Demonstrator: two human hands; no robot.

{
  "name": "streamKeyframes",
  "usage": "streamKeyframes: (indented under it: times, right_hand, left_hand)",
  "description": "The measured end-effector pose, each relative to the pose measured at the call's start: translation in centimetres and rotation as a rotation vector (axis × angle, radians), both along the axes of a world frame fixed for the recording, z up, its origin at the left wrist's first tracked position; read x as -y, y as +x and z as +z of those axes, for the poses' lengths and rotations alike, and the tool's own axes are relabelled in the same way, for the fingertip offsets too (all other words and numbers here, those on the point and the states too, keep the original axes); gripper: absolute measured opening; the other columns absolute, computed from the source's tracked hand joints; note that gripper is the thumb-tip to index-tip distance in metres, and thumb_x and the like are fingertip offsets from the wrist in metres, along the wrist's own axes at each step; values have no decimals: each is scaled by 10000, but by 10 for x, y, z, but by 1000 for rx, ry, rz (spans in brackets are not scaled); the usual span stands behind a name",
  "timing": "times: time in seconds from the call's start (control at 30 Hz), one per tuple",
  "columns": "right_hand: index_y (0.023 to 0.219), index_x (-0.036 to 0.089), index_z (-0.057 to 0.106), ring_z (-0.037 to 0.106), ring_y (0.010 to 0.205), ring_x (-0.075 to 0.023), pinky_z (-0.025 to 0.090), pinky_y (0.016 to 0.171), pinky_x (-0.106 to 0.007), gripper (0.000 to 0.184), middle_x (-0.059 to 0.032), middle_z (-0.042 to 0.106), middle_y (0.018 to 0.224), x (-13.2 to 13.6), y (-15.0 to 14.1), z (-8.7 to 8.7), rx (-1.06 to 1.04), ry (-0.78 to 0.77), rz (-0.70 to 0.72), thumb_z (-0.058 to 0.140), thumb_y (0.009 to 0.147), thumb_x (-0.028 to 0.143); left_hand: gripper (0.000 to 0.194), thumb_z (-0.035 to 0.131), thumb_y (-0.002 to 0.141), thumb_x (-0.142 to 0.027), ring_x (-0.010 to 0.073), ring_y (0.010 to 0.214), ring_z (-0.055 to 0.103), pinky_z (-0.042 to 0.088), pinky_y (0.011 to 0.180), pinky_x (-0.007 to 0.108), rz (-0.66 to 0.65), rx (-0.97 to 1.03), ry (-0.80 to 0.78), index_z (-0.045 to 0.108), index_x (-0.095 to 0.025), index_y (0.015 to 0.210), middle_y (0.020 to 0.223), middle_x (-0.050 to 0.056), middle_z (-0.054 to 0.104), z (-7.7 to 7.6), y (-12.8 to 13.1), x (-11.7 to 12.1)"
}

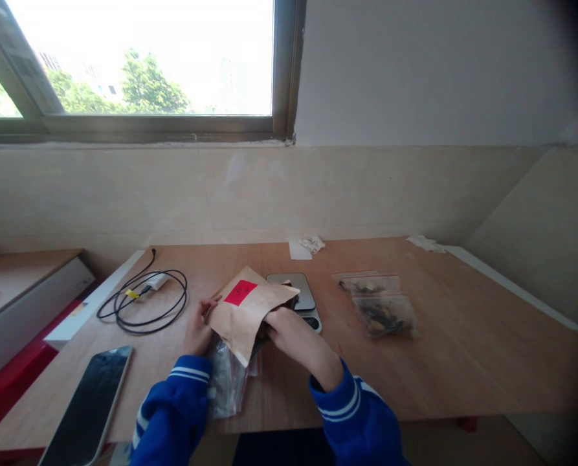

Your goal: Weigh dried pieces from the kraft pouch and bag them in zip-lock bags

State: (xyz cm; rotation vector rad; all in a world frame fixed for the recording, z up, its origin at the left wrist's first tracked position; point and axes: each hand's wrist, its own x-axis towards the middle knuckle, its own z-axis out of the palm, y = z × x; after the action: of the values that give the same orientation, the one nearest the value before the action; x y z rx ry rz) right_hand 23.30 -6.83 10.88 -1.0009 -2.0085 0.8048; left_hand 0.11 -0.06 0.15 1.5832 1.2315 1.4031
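A brown kraft paper bag (pixel 259 309) with a red label is held tilted over the table, its mouth toward the right. My left hand (pixel 200 325) grips the bag's left end, fingers closed on it. At the mouth is my right hand (pixel 289 331), its fingers out of sight inside the bag. Behind the bag, partly covered, stands a small kitchen scale (pixel 304 289) with some dark pieces near its plate. Under the bag and my left wrist lie flat clear zip bags (pixel 228 385).
Two zip bags of dried brown pieces (pixel 380 314) lie to the right. On the left are a coiled black cable (pixel 123 323) with a white adapter (pixel 156 280) and a phone (pixel 89 404). Crumpled tissue (pixel 312 244) sits at the back edge, below the window.
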Motion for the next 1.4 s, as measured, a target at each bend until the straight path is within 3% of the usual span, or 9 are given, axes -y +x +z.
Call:
streamKeyframes:
  times: [0.1, 0.2, 0.4, 0.6, 0.7, 0.87, 1.0, 1.23, 1.4]
  right_hand:
    - [1125, 255, 635, 535, 1140, -225, 400, 990, -373, 567, -55, 618, 1177, 6, 11, 17, 222, 109, -26, 382, 725, -58]
    - [1120, 259, 625, 548, 1081, -197, 425, 948, -345, 539, -49, 621, 1105, 9, 20, 26, 258, 166, -44, 375, 760, -55]
    - [1133, 292, 602, 567, 1005, -160, 449, 899, -306, 494, -22, 612, 1052, 11, 28, 29, 132, 202, -40, 415, 798, -19]
    - [1083, 278, 618, 589, 1027, -164, 456, 903, -299, 305, -9, 647, 1076, 15, 42, 30, -108, 162, -71, 481, 856, 128]
    - [1058, 265, 623, 605, 1020, -181, 464, 896, -309, 229, -22, 662, 1074, 6, 61, 11, -197, 154, -226, 540, 848, 223]
    - [1044, 209, 623, 616, 1013, -223, 466, 901, -378, 248, -78, 665, 1074, -29, 87, -56, -286, 116, -427, 558, 815, 280]
    - [1076, 181, 622, 600, 1040, -232, 450, 917, -408, 294, -106, 653, 1107, -55, 86, -99, -276, 110, -502, 499, 822, 260]
    - [1140, 167, 608, 577, 1074, -232, 424, 947, -421, 357, -117, 636, 1141, -79, 79, -111, -184, 177, -518, 488, 808, 221]
    - [1229, 157, 545, 524, 1171, -221, 394, 998, -413, 421, -127, 573, 1253, -82, 81, -116, -275, 134, -461, 480, 818, 221]
  left_hand:
    - [292, 658, 681, -301, 280, 1080, 580, 460, 900, 455, 25, -3, -10, 488, -189, 891, 1145, 137, 629, 3, 1, 1]
    - [293, 657, 667, -293, 282, 1056, 590, 468, 881, 454, 44, -12, -7, 496, -189, 889, 1129, 131, 637, 5, 2, 1]
    - [311, 648, 649, -306, 275, 1009, 610, 488, 835, 427, 81, -4, -34, 499, -188, 895, 1100, 120, 649, 4, 2, 0]
    - [333, 646, 626, -267, 263, 957, 623, 488, 846, 421, 126, -34, -25, 532, -186, 927, 1009, 84, 666, -1, -3, -2]
    - [370, 646, 603, -257, 265, 939, 626, 494, 836, 418, 177, -42, -33, 555, -192, 955, 954, 57, 673, -5, -6, -5]
    - [402, 660, 594, -294, 275, 946, 620, 498, 813, 401, 175, -29, -15, 558, -183, 967, 944, 52, 670, -7, -8, -7]
    - [389, 656, 603, -301, 268, 939, 619, 490, 820, 393, 188, -70, -13, 568, -190, 965, 952, 44, 667, -6, -8, -6]
    - [385, 651, 612, -281, 264, 969, 606, 473, 857, 406, 189, -75, -5, 562, -189, 976, 975, 48, 656, -6, -8, -5]
    - [358, 641, 627, -278, 262, 958, 605, 474, 852, 403, 165, -78, -12, 563, -181, 963, 960, 50, 652, -6, -8, -5]
